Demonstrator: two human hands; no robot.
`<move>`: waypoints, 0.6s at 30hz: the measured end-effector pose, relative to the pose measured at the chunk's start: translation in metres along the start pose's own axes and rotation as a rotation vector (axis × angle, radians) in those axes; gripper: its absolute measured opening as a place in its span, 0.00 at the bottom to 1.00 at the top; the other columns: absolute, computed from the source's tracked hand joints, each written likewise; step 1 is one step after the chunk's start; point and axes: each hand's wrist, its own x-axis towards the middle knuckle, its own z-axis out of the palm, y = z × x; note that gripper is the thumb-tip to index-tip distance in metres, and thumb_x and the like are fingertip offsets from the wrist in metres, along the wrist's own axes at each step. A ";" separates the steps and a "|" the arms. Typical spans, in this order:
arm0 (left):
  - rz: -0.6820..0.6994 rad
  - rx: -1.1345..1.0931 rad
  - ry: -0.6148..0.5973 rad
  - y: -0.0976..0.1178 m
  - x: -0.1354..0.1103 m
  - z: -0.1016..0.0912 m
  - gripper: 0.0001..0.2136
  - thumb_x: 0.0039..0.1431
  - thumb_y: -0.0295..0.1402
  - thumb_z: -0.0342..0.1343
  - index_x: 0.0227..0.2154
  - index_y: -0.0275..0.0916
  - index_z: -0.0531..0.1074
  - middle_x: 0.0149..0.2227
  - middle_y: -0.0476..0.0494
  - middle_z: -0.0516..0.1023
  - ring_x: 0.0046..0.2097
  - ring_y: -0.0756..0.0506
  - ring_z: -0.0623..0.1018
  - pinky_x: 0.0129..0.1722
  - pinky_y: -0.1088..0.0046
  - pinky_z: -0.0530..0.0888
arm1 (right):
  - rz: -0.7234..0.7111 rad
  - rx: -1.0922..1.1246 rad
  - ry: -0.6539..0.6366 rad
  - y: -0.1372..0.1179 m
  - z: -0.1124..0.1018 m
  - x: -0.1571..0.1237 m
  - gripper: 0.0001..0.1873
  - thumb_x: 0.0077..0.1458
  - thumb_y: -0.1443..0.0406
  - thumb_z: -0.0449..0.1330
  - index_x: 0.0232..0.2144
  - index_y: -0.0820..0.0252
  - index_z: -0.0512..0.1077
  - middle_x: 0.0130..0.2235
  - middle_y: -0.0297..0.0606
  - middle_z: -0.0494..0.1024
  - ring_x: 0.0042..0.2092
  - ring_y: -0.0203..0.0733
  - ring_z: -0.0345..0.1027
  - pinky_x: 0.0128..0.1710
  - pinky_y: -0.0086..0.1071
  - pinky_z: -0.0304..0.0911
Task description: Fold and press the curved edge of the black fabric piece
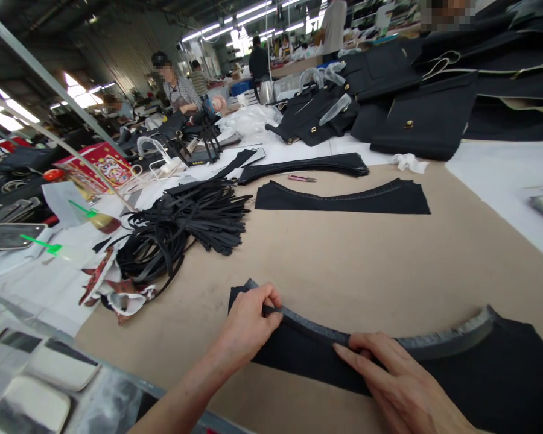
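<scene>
A black bag-material panel [308, 357] with a concave upper edge lies near me on the brown work surface. Along that curve runs a narrow edging strip [447, 339], its grey side partly showing. My left hand [250, 322] is closed at the panel's left end, thumb and forefinger pinching the strip. Farther right, my right hand [396, 374] has its fingers pressed together on the curved edge, gripping strip and panel. Beyond my hands lies a similar black panel [344, 204], with a stack of curved black pieces [303, 167] behind it.
A heap of black strips [185, 220] lies left, beside a crumpled patterned scrap [120, 295]. Small pink-handled snips [301, 178] rest between the panels. Green-tipped bottles [102, 222] stand far left. Black bags [425, 114] fill the back right. A person [181, 87] works across the room.
</scene>
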 end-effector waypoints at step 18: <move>0.005 0.192 0.044 0.005 0.004 0.001 0.05 0.46 0.25 0.55 0.26 0.42 0.67 0.25 0.55 0.71 0.29 0.49 0.68 0.31 0.74 0.59 | -0.047 -0.069 0.017 0.005 0.003 0.000 0.24 0.52 0.75 0.48 0.47 0.55 0.73 0.41 0.41 0.73 0.41 0.37 0.71 0.40 0.25 0.70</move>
